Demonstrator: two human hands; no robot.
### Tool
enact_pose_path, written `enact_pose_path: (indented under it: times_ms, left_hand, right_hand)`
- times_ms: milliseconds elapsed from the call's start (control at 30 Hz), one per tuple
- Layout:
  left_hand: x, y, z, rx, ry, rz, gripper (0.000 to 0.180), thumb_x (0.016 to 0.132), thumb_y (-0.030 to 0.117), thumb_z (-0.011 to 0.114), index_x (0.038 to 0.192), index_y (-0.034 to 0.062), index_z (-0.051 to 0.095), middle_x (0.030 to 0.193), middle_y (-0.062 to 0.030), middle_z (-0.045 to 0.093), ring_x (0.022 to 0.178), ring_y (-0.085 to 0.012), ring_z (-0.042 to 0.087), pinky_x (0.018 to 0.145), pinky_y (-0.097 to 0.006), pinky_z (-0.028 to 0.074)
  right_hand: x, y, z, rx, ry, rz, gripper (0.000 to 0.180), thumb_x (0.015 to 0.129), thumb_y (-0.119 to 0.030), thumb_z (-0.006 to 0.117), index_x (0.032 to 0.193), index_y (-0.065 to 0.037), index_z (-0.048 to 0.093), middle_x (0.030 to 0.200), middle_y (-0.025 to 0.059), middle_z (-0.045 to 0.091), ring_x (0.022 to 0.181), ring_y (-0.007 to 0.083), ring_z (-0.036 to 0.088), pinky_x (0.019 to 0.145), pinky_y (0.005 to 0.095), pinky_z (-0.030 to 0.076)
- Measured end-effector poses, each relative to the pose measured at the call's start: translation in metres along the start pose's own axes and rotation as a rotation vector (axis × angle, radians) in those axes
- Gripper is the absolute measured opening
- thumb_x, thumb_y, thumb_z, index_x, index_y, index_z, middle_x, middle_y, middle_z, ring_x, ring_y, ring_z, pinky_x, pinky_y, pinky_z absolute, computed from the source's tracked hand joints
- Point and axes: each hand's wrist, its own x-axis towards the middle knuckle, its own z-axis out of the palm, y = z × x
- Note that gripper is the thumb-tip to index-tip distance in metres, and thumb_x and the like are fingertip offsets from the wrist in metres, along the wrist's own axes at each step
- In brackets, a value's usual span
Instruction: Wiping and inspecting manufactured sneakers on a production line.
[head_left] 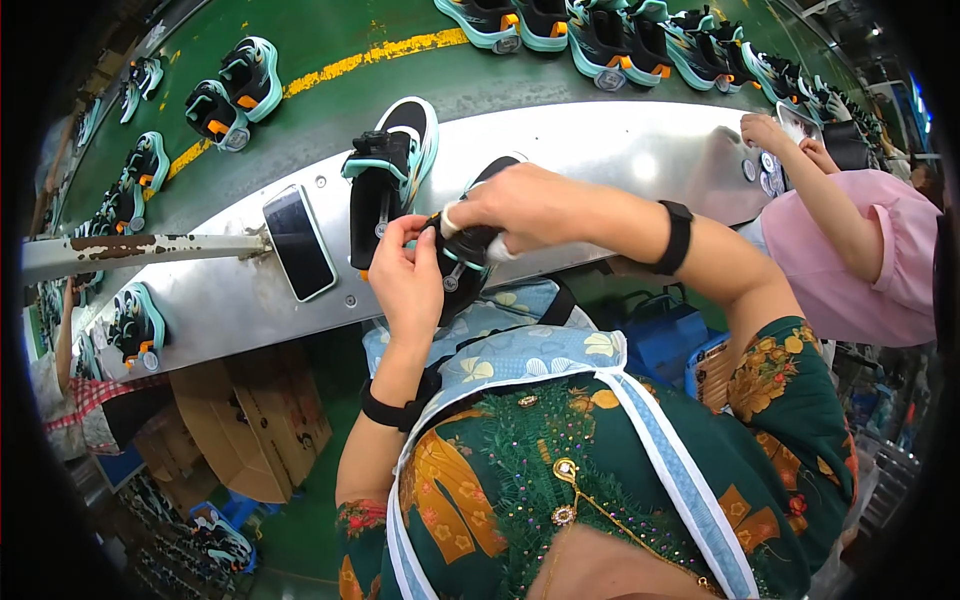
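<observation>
At the near edge of the metal bench, both my hands are on a black sneaker with a pale sole edge and a round grey tag. My left hand pinches the shoe's collar from the left, thumb and fingertips together. Over the top of the opening curls my right hand, closed on the tongue and lace area, with white wraps on some fingers. Its fingers hide part of the shoe. Just left of it lies a second black and mint sneaker, which neither hand holds.
A dark-screened phone lies on the bench beside a worn metal bar. Beyond is a green conveyor carrying several mint and black sneakers. At right, a person in pink works. Cardboard boxes stand below left.
</observation>
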Motion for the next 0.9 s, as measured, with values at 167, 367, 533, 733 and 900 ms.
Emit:
enact_pose_path:
  times_ms: [167, 367, 533, 733, 900]
  left_hand:
    - [-0.013, -0.004, -0.013, -0.343, 0.038, -0.160, 0.014, 0.094, 0.009, 0.053, 0.096, -0.0014, 0.062, 0.073, -0.0028, 0.057, 0.064, -0.0103, 0.057, 0.060, -0.024, 0.046]
    - [-0.022, -0.007, -0.018, 0.150, -0.264, 0.465, 0.014, 0.085, 0.004, 0.056, 0.089, 0.0007, 0.068, 0.082, -0.0078, 0.066, 0.082, -0.0231, 0.057, 0.072, -0.034, 0.047]
    - [0.003, 0.003, -0.043, -0.307, -0.574, -0.307, 0.029, 0.094, 0.017, 0.049, 0.097, -0.0045, 0.068, 0.093, -0.0068, 0.067, 0.075, -0.0122, 0.057, 0.071, -0.026, 0.047]
    - [-0.024, 0.006, -0.027, 0.205, -0.662, 0.450, 0.032, 0.076, -0.001, 0.049, 0.101, 0.0009, 0.069, 0.100, -0.0151, 0.067, 0.102, -0.0320, 0.054, 0.090, -0.039, 0.045]
    - [-0.025, -0.001, -0.022, 0.203, -0.616, 0.455, 0.028, 0.073, -0.002, 0.048, 0.091, -0.0007, 0.069, 0.092, -0.0164, 0.067, 0.092, -0.0311, 0.060, 0.086, -0.036, 0.048]
  right_hand:
    - [0.005, 0.003, 0.000, 0.344, 0.037, 0.113, 0.046, 0.065, -0.009, 0.070, 0.109, -0.010, 0.060, 0.076, 0.0138, 0.063, 0.076, 0.0346, 0.063, 0.066, 0.0431, 0.047]
    - [0.006, -0.028, 0.003, -0.124, 0.028, 0.227, 0.038, 0.065, -0.010, 0.071, 0.101, -0.007, 0.058, 0.080, 0.0122, 0.064, 0.077, 0.0355, 0.064, 0.066, 0.0462, 0.047]
    - [-0.010, 0.001, -0.018, 0.493, -0.166, 0.155, 0.055, 0.073, -0.021, 0.075, 0.124, -0.008, 0.058, 0.111, 0.0153, 0.065, 0.101, 0.0295, 0.062, 0.088, 0.0339, 0.046]
    - [-0.014, 0.009, 0.006, 0.551, 0.017, 0.048, 0.050, 0.074, -0.011, 0.074, 0.121, -0.008, 0.058, 0.100, 0.0141, 0.067, 0.087, 0.0260, 0.064, 0.077, 0.0349, 0.049]
    - [-0.011, -0.012, 0.007, 0.192, -0.001, 0.096, 0.050, 0.070, -0.008, 0.071, 0.118, -0.011, 0.059, 0.090, 0.0161, 0.061, 0.083, 0.0366, 0.061, 0.074, 0.0413, 0.049]
